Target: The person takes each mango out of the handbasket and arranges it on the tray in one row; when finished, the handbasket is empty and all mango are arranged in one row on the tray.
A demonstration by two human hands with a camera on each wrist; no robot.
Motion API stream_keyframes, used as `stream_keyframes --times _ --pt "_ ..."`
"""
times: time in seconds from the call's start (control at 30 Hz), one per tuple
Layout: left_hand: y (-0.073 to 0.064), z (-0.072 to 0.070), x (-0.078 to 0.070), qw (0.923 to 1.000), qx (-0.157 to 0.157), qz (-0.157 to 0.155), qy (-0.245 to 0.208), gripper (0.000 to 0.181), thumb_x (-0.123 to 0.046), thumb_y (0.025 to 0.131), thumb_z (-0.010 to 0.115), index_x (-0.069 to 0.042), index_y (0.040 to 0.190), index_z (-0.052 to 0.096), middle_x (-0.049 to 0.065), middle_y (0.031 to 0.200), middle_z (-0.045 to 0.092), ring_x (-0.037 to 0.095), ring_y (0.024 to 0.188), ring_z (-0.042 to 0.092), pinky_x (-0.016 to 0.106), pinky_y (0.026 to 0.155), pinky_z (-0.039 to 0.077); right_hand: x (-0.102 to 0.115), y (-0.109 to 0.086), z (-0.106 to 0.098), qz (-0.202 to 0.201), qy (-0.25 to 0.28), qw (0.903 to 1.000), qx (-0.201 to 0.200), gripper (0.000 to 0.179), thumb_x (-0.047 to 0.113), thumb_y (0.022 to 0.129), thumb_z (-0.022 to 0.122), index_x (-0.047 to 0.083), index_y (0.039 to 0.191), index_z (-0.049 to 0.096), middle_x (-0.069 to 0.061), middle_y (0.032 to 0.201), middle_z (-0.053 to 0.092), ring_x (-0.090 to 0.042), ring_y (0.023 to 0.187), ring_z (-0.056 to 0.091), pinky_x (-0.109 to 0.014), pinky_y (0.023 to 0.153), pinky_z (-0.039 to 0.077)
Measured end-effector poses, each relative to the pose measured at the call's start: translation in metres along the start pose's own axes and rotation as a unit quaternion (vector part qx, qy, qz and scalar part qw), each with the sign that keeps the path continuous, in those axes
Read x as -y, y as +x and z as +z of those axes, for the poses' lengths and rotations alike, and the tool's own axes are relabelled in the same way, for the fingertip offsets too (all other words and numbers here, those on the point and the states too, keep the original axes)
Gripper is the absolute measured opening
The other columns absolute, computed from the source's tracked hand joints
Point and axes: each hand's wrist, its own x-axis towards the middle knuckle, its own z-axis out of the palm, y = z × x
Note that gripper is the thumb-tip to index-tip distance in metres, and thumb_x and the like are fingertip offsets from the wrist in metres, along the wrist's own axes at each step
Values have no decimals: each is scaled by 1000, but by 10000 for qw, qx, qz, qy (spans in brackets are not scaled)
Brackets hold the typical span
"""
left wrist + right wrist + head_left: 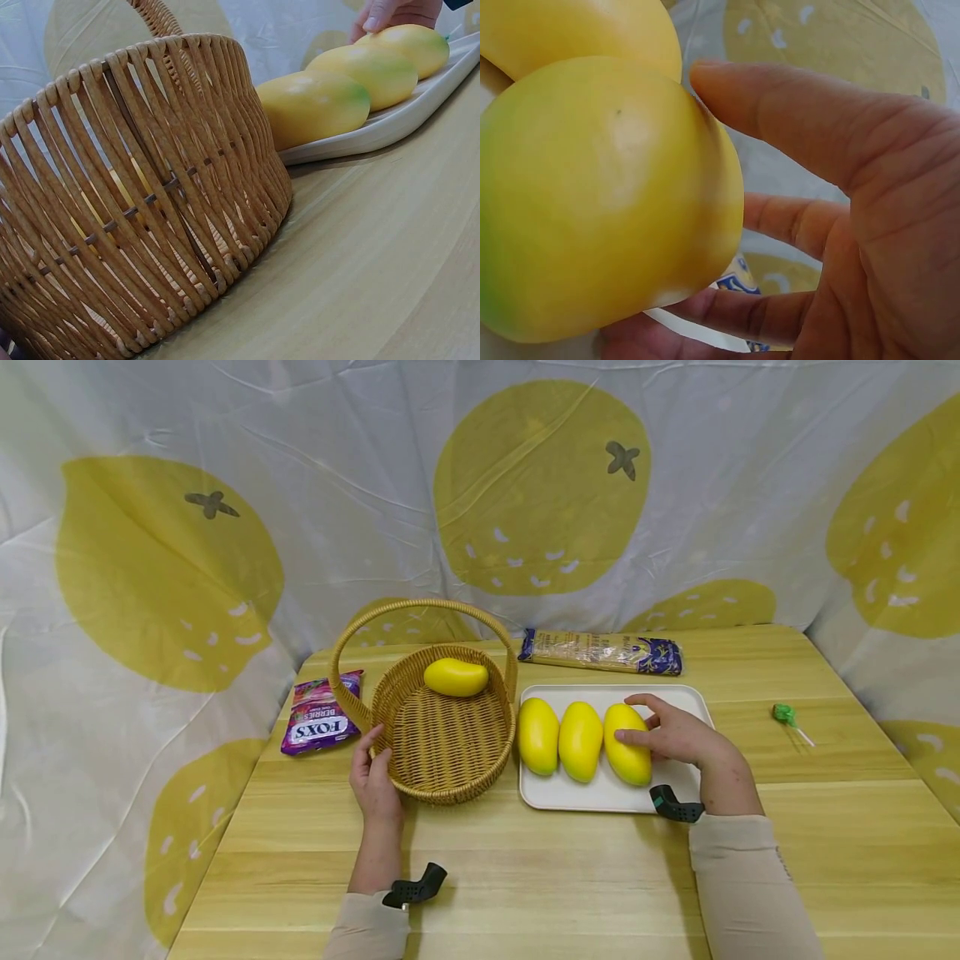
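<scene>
My left hand (377,787) holds the left rim of a round wicker basket (450,789) with a tall arched handle. One yellow mango (455,677) lies inside, against the basket's far wall. Right of the basket, three mangoes stand side by side on a white tray (585,799). The rightmost mango (628,764) is in the grip of my right hand (686,739). In the right wrist view, the thumb lies over this mango (607,202) and the fingers reach round its far side. The middle mango (580,742) and the left mango (538,737) lie beside it.
A purple Fox's Berries candy bag (321,712) lies left of the basket. Behind the tray is a long pack of noodles (600,652). A green-wrapped lollipop (785,716) rests at the right. A lemon-print cloth (540,485) hangs behind the wooden table (540,877).
</scene>
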Motion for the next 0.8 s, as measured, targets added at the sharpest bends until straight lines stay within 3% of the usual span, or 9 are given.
stream_keyframes --times 0.17,0.43,0.6,0.8 --pt "-1 0 -1 10000 8 -12 -2 41 2 96 43 -3 131 62 9 150 48 21 138 43 24 102 48 2 -1 -1 0 -55 10000 -52 94 60 90 68 15 161 25 -34 144 44 -35 108 62 -43 89 58" --pt "-1 0 -2 10000 39 -19 -28 40 2 96 43 -4 131 63 9 151 48 22 139 42 24 101 48 8 -3 -1 -495 -408 9965 -538 88 58 94 63 13 161 26 -31 151 43 -52 135 45 -66 105 44" --pt "-1 0 -2 10000 14 -30 -17 40 2 96 43 -3 132 62 9 152 47 21 138 43 24 102 48 22 -9 4 -804 -475 9924 -802 83 58 95 63 16 159 32 -26 154 43 -52 142 37 -70 111 36" --pt "-1 0 -1 10000 7 -28 3 40 2 97 43 -2 132 61 11 152 46 23 138 42 24 101 48 50 -20 16 -1349 -514 9849 -960 71 53 96 64 19 154 42 -20 152 48 -46 139 43 -69 111 35"
